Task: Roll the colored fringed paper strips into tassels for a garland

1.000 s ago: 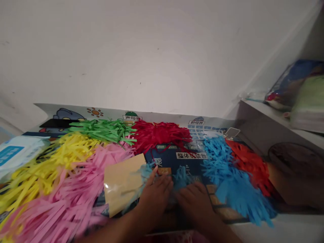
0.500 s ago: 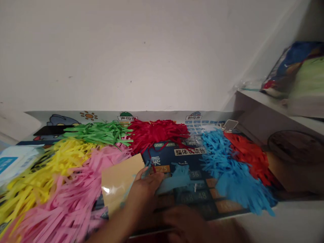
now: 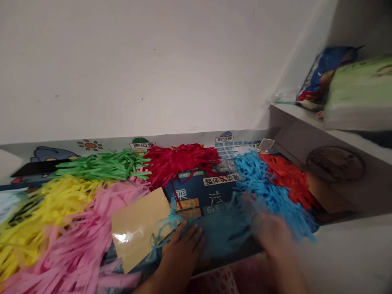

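My left hand (image 3: 185,247) lies low in the middle with its fingers stretched out flat, pressing on a piece of fringed blue paper (image 3: 223,230). Loose curled blue strips (image 3: 168,224) stick out past its fingertips on the left. To the right, my right hand (image 3: 271,228) is smeared by motion at the other end of the blue piece, so its fingers are unclear. Just behind that hand lies a larger bundle of blue fringed paper (image 3: 263,183). A tan card (image 3: 141,224) with a shiny spot sits left of my left hand.
Bundles of green (image 3: 104,163), dark red (image 3: 183,159), yellow (image 3: 52,208), pink (image 3: 88,241) and orange-red (image 3: 288,179) paper strips surround the printed mat (image 3: 196,185). A shelf unit (image 3: 306,143) stands right, bearing a green-white pack (image 3: 358,94). The wall (image 3: 171,81) rises behind.
My right hand has moved right and up, from the front edge to beside the blue bundle. My left hand has shifted slightly down and right. The view has turned somewhat to the right.
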Motion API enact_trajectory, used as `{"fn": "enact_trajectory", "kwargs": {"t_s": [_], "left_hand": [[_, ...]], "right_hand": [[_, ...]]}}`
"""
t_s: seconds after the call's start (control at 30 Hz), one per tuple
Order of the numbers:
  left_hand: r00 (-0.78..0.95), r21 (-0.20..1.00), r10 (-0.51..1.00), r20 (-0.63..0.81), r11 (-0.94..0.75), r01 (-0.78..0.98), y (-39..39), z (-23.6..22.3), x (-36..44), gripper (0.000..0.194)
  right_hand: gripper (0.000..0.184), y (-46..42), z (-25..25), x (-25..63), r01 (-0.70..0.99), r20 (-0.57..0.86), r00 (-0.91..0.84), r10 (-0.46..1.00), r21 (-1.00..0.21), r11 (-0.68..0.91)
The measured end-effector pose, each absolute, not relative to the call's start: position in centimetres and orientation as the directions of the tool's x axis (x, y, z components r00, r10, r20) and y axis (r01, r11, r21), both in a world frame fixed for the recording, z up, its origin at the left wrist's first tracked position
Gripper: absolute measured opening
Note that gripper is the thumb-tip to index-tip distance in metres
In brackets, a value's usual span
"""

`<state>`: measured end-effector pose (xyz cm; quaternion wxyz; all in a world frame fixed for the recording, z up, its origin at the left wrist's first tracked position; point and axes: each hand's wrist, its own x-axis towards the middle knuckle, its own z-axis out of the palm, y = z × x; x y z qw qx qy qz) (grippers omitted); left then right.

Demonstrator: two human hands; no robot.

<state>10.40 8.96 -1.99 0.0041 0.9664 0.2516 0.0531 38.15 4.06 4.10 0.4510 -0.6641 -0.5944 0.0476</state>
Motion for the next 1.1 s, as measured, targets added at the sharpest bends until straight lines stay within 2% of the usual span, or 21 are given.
{"fn": "enact_trajectory", "kwargs": {"t_s": [0.13, 0.2, 0.23, 0.3, 0.37, 0.5, 0.57, 0.63, 0.7, 0.77, 0.83, 0.9, 1.0, 1.03, 1.1], "left_hand": [[0.843, 0.123, 0.538, -0.008, -0.836, 0.535, 8.3, -2.3, 11.3, 0.039], [0.837, 0.156, 0.546, -0.030, -0.825, 0.544, 8.3, -1.8, 11.6, 0.040], [0.827, 0.162, 0.562, -0.017, -0.815, 0.557, 8.4, -1.5, 11.6, 0.038], [0.789, 0.150, 0.613, 0.055, -0.786, 0.600, 9.0, -0.8, 11.0, 0.029], [0.722, 0.124, 0.677, 0.142, -0.736, 0.666, 9.9, 0.1, 9.3, 0.027], [0.561, 0.020, 0.791, 0.242, -0.582, 0.813, 11.2, 3.5, 3.5, 0.042], [0.506, -0.074, 0.801, 0.318, -0.512, 0.856, 10.6, 5.3, 2.2, 0.043], [0.570, -0.090, 0.737, 0.363, -0.581, 0.809, 9.3, 5.9, 3.2, 0.042], [0.762, 0.011, 0.562, 0.321, -0.807, 0.591, 7.9, 4.8, 6.0, 0.043], [0.831, 0.160, 0.523, 0.190, -0.851, 0.499, 7.2, 2.5, 9.0, 0.047], [0.775, 0.248, 0.616, 0.141, -0.780, 0.575, 7.5, 0.3, 10.8, 0.029], [0.707, 0.326, 0.700, 0.095, -0.693, 0.643, 8.5, -0.8, 11.1, 0.011], [0.627, 0.404, 0.778, -0.034, -0.563, 0.721, 10.4, 0.6, 10.6, 0.015], [0.606, 0.394, 0.790, -0.090, -0.531, 0.750, 11.1, 1.5, 10.6, 0.019], [0.570, 0.334, 0.802, -0.176, -0.497, 0.801, 12.2, 3.1, 11.3, 0.024]], "right_hand": [[0.049, 1.5, 3.2, 37.7, 0.839, 0.542, 0.242, 0.805, -0.534, 0.107], [0.053, 1.2, 1.5, 35.0, 0.849, 0.506, 0.055, 0.861, -0.477, 0.226], [0.054, 1.4, 0.5, 33.5, 0.842, 0.477, -0.113, 0.871, -0.420, 0.339], [0.040, 2.1, -1.3, 31.2, 0.799, 0.472, -0.285, 0.834, -0.364, 0.479], [0.033, 2.9, -2.4, 30.4, 0.788, 0.530, -0.274, 0.802, -0.355, 0.503], [0.037, 3.8, -2.3, 31.2, 0.803, 0.575, -0.185, 0.797, -0.379, 0.460], [0.034, 4.1, -2.0, 31.3, 0.806, 0.583, -0.207, 0.785, -0.354, 0.475], [0.030, 4.3, -2.3, 30.9, 0.813, 0.573, -0.251, 0.780, -0.313, 0.491], [0.026, 4.3, -3.1, 30.4, 0.826, 0.525, -0.287, 0.801, -0.287, 0.484], [0.024, 4.0, -4.1, 30.3, 0.841, 0.464, -0.306, 0.831, -0.278, 0.465], [0.023, 3.6, -4.7, 31.1, 0.841, 0.432, -0.305, 0.848, -0.295, 0.453], [0.022, 3.4, -4.4, 32.2, 0.820, 0.418, -0.279, 0.865, -0.365, 0.441], [0.027, 4.3, -2.5, 33.5, 0.805, 0.252, -0.159, 0.954, -0.526, 0.273], [0.028, 4.9, -1.7, 33.7, 0.818, 0.158, -0.112, 0.981, -0.547, 0.181], [0.027, 6.4, -0.5, 33.7, 0.862, 0.022, -0.032, 0.999, -0.505, 0.038]]}}
